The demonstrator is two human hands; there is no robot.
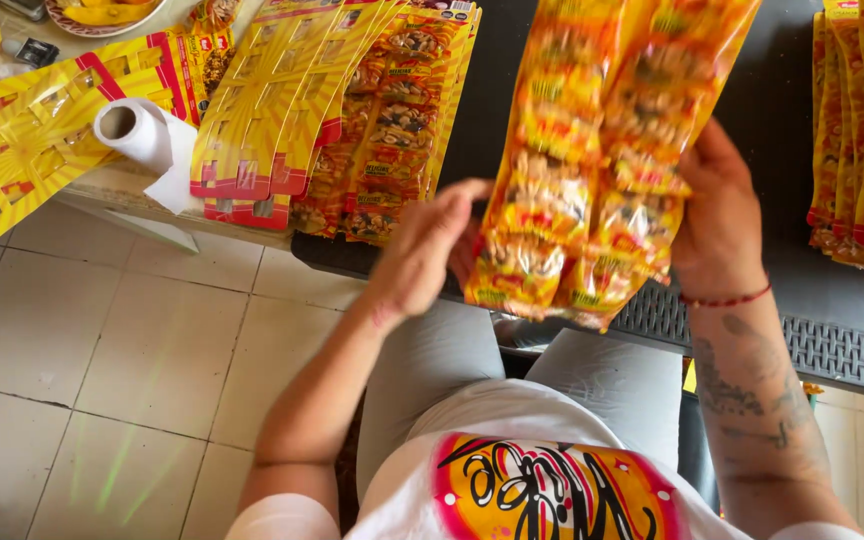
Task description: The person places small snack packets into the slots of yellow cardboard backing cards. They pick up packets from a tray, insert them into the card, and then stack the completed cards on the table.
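The two long strips of yellow-orange snack packets [592, 150] run off the top edge, so no telling how long they are. They cover the right hand's [717, 225] fingertips, and the left hand's [422, 250] fingers tuck behind the lowest packets (grip not visible). The stack of packet strips at far right [862, 140] is cut by the edge, same for the plate of yellow food [102, 15] up top.

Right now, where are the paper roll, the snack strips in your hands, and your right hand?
Paper roll [132, 128], head view, on its side wall.
Snack strips [562, 160], head view, middle of the left strip.
Right hand [717, 225], head view, back of the hand.
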